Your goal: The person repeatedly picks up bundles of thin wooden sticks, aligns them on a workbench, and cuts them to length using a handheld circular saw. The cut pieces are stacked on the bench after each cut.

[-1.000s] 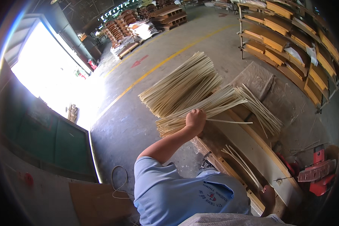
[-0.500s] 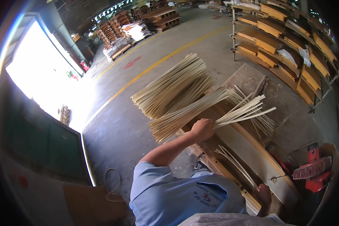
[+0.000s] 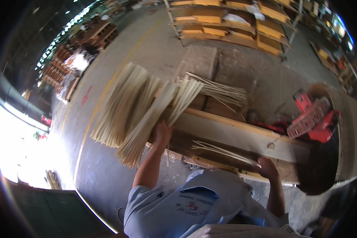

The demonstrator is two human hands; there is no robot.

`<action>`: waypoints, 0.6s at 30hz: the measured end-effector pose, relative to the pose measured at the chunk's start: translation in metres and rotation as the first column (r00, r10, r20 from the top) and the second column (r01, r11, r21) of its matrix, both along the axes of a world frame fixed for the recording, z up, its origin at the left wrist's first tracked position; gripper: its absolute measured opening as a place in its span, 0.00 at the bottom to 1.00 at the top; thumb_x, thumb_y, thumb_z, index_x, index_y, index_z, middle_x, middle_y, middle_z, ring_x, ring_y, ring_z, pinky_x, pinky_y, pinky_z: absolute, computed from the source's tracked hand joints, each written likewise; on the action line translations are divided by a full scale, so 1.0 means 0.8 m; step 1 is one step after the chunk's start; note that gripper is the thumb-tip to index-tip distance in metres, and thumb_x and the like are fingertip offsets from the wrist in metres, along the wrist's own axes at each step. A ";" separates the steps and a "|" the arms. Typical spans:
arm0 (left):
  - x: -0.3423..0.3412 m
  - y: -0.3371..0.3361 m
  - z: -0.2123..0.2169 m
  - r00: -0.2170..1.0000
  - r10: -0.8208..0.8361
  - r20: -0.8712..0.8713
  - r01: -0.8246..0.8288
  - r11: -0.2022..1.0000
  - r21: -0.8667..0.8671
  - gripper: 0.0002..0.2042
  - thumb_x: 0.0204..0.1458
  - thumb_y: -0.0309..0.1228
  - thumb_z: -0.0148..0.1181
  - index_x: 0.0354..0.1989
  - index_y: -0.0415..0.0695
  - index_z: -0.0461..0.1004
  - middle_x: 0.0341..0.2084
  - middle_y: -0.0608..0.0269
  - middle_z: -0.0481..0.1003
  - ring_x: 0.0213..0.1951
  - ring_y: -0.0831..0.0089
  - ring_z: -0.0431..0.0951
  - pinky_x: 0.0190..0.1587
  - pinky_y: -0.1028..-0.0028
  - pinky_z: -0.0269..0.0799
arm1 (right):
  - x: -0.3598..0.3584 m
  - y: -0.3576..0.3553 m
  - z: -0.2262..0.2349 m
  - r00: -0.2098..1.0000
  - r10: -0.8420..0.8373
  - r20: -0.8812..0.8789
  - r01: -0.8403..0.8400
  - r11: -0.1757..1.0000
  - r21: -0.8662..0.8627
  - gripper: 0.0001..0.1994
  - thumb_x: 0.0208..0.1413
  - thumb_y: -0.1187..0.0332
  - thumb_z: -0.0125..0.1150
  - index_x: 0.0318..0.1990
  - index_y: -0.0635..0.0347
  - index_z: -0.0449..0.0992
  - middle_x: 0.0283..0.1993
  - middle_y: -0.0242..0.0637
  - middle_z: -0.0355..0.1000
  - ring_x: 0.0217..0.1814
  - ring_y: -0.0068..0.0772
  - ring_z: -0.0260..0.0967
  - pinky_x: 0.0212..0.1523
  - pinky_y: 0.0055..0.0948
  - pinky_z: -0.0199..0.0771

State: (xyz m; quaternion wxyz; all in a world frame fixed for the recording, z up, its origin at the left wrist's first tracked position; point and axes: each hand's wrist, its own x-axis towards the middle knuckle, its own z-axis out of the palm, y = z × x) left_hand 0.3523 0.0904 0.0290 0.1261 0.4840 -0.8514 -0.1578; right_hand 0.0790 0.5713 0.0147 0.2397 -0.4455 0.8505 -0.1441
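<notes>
My left hand point(image 3: 162, 134) is closed round a loose bunch of pale thin canes point(image 3: 186, 95), whose far ends fan out beyond my fist. Right beside it lies a thick row of the same canes point(image 3: 148, 119), next to a larger pile point(image 3: 117, 107) on the left. My right hand point(image 3: 267, 168) grips a few thin canes point(image 3: 222, 152) by one end. They stretch leftward over a long wooden trough point(image 3: 242, 129) with a pale inner face. My right fingertips are partly hidden.
More loose canes point(image 3: 222, 93) lie across the trough's far side. A red and black tool-like object point(image 3: 311, 117) rests to the right, near a brown board edge point(image 3: 347, 135). Farther off stand a rack of wooden panels point(image 3: 230, 23) and stacked brown wooden parts point(image 3: 59, 67).
My view has swung to the right. The bunch in my left hand has swung from pointing right to pointing away from me, against the row of canes. My right hand keeps its few canes.
</notes>
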 end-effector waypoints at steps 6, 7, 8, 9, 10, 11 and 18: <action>-0.006 0.022 0.000 0.998 -0.048 -0.042 0.039 0.981 -0.188 0.17 0.63 0.39 0.62 0.33 0.35 0.78 0.34 0.42 0.78 0.39 0.39 0.80 0.41 0.48 0.76 | 0.005 0.003 0.029 0.979 -0.073 0.190 0.083 0.996 -0.043 0.17 0.59 0.56 0.64 0.34 0.65 0.75 0.33 0.55 0.74 0.42 0.64 0.72 0.41 0.53 0.70; -0.006 0.023 0.001 0.998 -0.061 -0.035 0.052 0.972 -0.229 0.16 0.64 0.39 0.61 0.32 0.36 0.77 0.34 0.42 0.78 0.38 0.40 0.81 0.39 0.49 0.77 | 0.006 0.006 0.033 0.975 -0.074 0.210 0.091 0.993 -0.074 0.17 0.59 0.57 0.64 0.34 0.67 0.74 0.32 0.56 0.73 0.38 0.61 0.72 0.40 0.51 0.70; -0.008 0.023 0.001 0.997 -0.063 -0.044 0.050 0.969 -0.241 0.16 0.64 0.39 0.61 0.32 0.36 0.77 0.34 0.41 0.78 0.37 0.40 0.81 0.39 0.49 0.77 | 0.006 0.008 0.038 0.960 -0.092 0.264 0.116 0.990 -0.075 0.17 0.60 0.58 0.63 0.35 0.67 0.74 0.31 0.54 0.73 0.36 0.57 0.73 0.39 0.48 0.70; -0.007 0.022 0.002 0.997 -0.059 -0.051 0.044 0.966 -0.254 0.17 0.64 0.39 0.61 0.31 0.36 0.77 0.33 0.41 0.78 0.37 0.40 0.81 0.39 0.48 0.77 | 0.004 0.009 0.041 0.942 -0.105 0.319 0.136 0.988 -0.078 0.16 0.60 0.59 0.63 0.35 0.68 0.74 0.30 0.53 0.73 0.34 0.52 0.73 0.38 0.46 0.71; -0.007 0.021 0.003 0.997 -0.055 -0.059 0.038 0.963 -0.267 0.17 0.64 0.39 0.61 0.31 0.36 0.76 0.32 0.41 0.78 0.36 0.40 0.81 0.38 0.48 0.77 | 0.003 0.011 0.043 0.920 -0.117 0.373 0.157 0.985 -0.078 0.16 0.60 0.59 0.63 0.35 0.68 0.74 0.29 0.51 0.73 0.33 0.48 0.73 0.38 0.44 0.71; -0.007 0.019 0.004 0.997 -0.044 -0.061 0.027 0.964 -0.265 0.17 0.64 0.39 0.60 0.30 0.36 0.76 0.32 0.41 0.78 0.36 0.40 0.81 0.38 0.48 0.77 | 0.003 0.012 0.046 0.899 -0.136 0.417 0.192 0.977 -0.095 0.15 0.61 0.60 0.63 0.35 0.68 0.75 0.28 0.49 0.73 0.32 0.43 0.73 0.37 0.41 0.71; -0.014 0.014 0.015 0.997 -0.036 -0.064 0.019 0.971 -0.239 0.17 0.66 0.39 0.58 0.32 0.35 0.77 0.30 0.40 0.79 0.34 0.40 0.81 0.38 0.49 0.77 | 0.009 -0.008 0.066 0.784 -0.243 0.571 0.367 0.923 -0.111 0.12 0.63 0.63 0.64 0.38 0.65 0.76 0.27 0.38 0.73 0.30 0.26 0.71 0.34 0.32 0.72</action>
